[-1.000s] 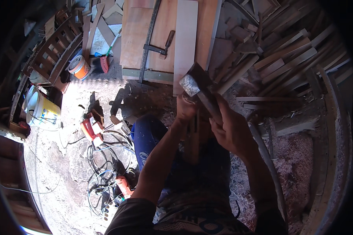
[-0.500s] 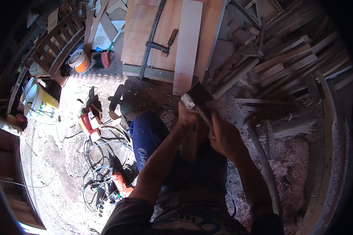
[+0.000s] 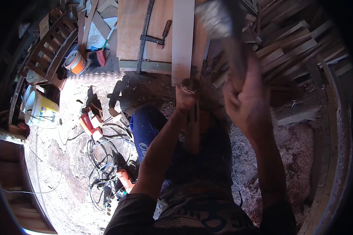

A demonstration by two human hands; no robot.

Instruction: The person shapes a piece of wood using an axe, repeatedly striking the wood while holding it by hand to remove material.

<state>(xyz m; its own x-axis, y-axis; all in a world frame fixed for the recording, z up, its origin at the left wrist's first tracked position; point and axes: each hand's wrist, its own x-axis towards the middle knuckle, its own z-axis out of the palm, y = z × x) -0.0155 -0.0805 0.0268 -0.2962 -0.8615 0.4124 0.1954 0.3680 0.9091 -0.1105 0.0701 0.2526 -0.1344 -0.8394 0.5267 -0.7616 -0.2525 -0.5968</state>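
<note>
My right hand (image 3: 247, 98) is raised at the right, closed round the wooden handle of a hammer (image 3: 217, 19). The hammer's thick head, with a pale worn face, is smeared by motion near the upper edge. Below and to its left, my left hand (image 3: 185, 98) grips an upright chisel (image 3: 190, 85), whose round handle end shows above the fist. The chisel's tip is hidden. Under that fist a piece of wood (image 3: 192, 137) stands between my knees, with a dark narrow slot in its upper part.
Ahead lies a wooden panel (image 3: 159, 51) with a pale board (image 3: 182, 43) and a bar clamp (image 3: 153, 39). Stacked offcuts (image 3: 290, 51) fill the far right. At left are tangled cables (image 3: 102, 152), an orange power tool (image 3: 124, 180), a bucket (image 3: 43, 109) and a smaller tub (image 3: 75, 62).
The hammer has risen from beside my left fist, up and to the right, with my right hand. My left hand stays nearly in place, and the chisel's end now shows.
</note>
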